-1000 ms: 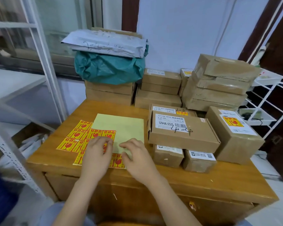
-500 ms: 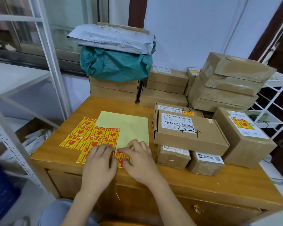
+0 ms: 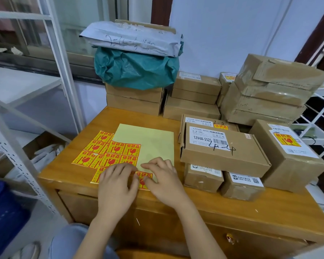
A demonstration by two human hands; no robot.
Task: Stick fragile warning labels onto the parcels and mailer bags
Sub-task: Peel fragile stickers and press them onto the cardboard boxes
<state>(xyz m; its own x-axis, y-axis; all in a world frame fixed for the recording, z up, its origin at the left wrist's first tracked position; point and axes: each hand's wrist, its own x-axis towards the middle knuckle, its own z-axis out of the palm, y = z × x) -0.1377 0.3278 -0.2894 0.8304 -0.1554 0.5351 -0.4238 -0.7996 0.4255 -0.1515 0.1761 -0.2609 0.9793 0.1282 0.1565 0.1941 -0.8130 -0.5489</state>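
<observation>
Yellow-and-red fragile labels (image 3: 108, 156) lie on a pale backing sheet (image 3: 150, 143) at the wooden counter's (image 3: 232, 208) near left edge; the left hand (image 3: 116, 189) and right hand (image 3: 165, 182) rest on the lowest row, hiding several, and whether the fingertips pinch one I cannot tell. About nine labels show. One box (image 3: 223, 146) reads "12V4A-5525", handwritten "4-4". Two mailer bags (image 3: 135, 58) top the rear stack.

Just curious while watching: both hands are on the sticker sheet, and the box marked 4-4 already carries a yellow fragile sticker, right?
Not quite. The head view shows both hands on the sticker sheet, but the 4-4 box carries only a white label.
</observation>
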